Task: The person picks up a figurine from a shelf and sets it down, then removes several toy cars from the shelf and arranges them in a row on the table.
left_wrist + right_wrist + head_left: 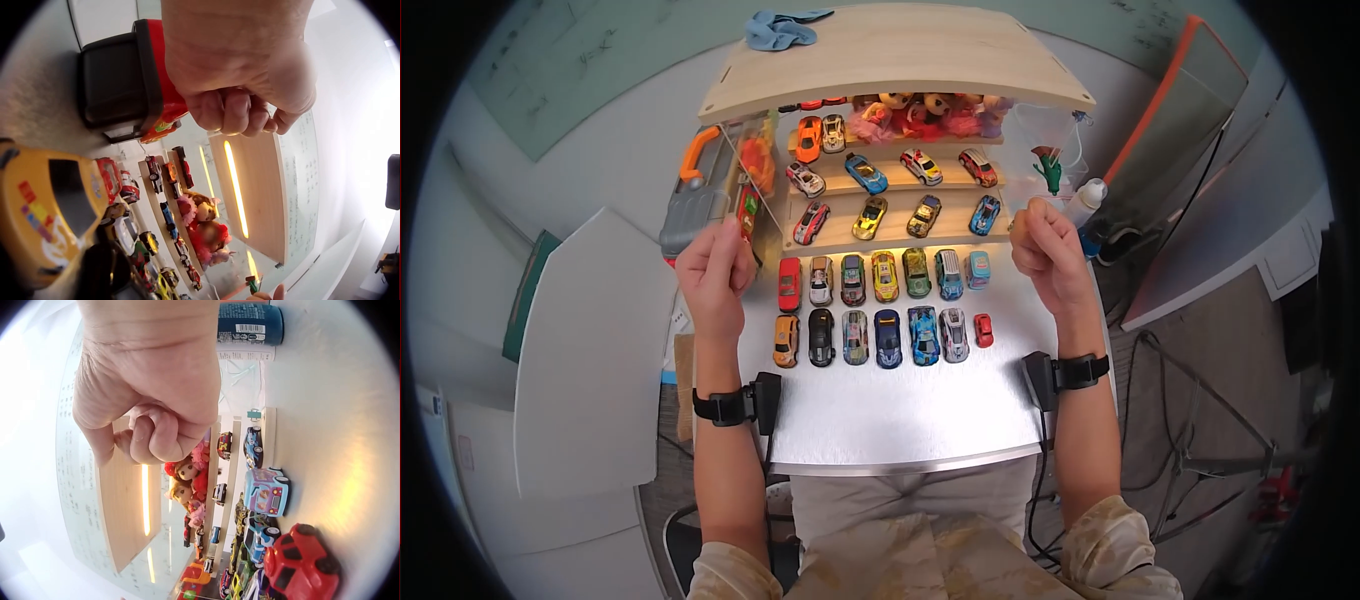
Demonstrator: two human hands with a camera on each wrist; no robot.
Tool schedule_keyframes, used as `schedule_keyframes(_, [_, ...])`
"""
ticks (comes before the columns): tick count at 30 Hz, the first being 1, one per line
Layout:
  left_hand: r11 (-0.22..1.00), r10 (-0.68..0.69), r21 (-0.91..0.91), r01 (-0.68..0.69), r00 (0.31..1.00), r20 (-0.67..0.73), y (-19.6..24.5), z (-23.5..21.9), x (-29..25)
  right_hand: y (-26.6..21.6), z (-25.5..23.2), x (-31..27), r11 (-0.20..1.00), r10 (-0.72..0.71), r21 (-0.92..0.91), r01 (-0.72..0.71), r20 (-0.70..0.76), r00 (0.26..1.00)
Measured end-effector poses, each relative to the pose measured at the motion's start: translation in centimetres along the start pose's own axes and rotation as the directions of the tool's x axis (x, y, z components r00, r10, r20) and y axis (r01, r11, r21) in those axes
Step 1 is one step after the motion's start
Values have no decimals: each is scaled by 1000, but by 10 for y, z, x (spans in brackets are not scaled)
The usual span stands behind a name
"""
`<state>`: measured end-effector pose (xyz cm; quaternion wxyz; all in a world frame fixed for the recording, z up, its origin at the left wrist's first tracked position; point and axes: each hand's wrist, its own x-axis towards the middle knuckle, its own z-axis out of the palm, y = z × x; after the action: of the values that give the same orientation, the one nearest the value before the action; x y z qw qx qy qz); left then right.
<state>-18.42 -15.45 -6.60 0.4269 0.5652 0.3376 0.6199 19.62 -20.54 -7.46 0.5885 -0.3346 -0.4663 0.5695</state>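
Both hands are raised over the silver table [900, 420], fingers curled into fists with nothing seen in them. The left hand [716, 275] is left of the red car [789, 284]; in the left wrist view that hand [237, 69] shows curled fingers near a black and red box [115, 87]. Over the table's right side, the right hand [1055, 255] is right of the blue and pink van [978, 270]. The right wrist view shows the same hand [150, 387] curled, with the van [267, 492] and small red car [301, 562] below. Toy cars stand in two rows between the hands.
Wooden shelves [900, 240] behind the rows hold more toy cars and dolls [920, 115]. A blue cloth [780, 30] lies on the wooden top [890, 55]. A grey case [700, 200] stands at left, a white bottle [1086, 200] at right. Cables run down from both wrist cameras.
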Motion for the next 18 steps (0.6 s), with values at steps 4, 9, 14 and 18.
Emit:
schedule_keyframes(4, [1000, -13, 24, 13, 1000, 2, -2, -1, 0, 0, 0, 1, 1000, 2, 14, -1, -12, 1000])
schedule_keyframes(9, [988, -16, 152, 21, 999, -35, 5, 11, 0, 0, -2, 0, 999, -25, 45, 25, -3, 1000])
schedule_keyframes(14, [770, 51, 630, -96, 995, 90, 37, 40, 14, -1, -3, -1, 995, -47, 90, 48, -10, 999])
schedule_keyframes(18, [192, 143, 911, -364, 929, 341, 44, 69, 51, -5, 2, -1, 993, -49, 110, 48, 5, 999])
